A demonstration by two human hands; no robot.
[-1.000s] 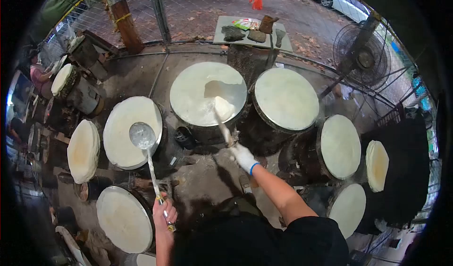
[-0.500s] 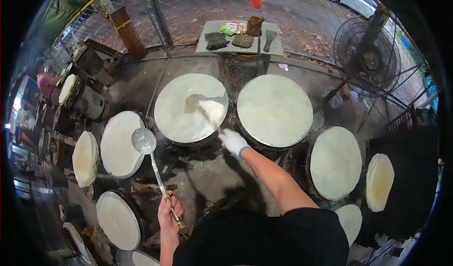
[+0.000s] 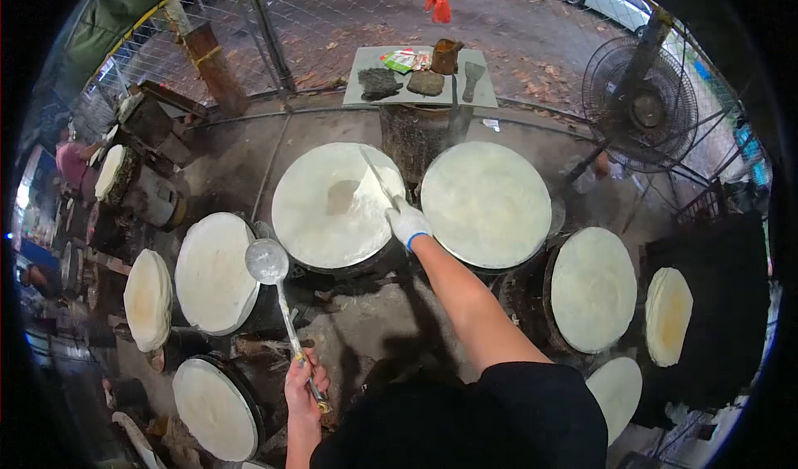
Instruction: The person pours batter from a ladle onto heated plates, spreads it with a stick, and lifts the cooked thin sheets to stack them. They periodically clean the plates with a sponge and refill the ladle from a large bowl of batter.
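Outdoors, gloved right hand (image 3: 409, 222) clasps a spreader (image 3: 376, 175) over a pale batter-coated round griddle (image 3: 316, 228); left hand (image 3: 303, 386) clenches a ladle (image 3: 268, 263).

My gloved right hand (image 3: 409, 222) holds a thin spreader (image 3: 378, 178) on the round white-coated griddle (image 3: 332, 207). My bare left hand (image 3: 303, 382) grips a long metal ladle (image 3: 268, 261).

round griddles (image 3: 486, 203) ring the frame's middle; bare floor (image 3: 366, 319) at lower centre leaves passing room; a fan (image 3: 638, 103) blocks upper right.
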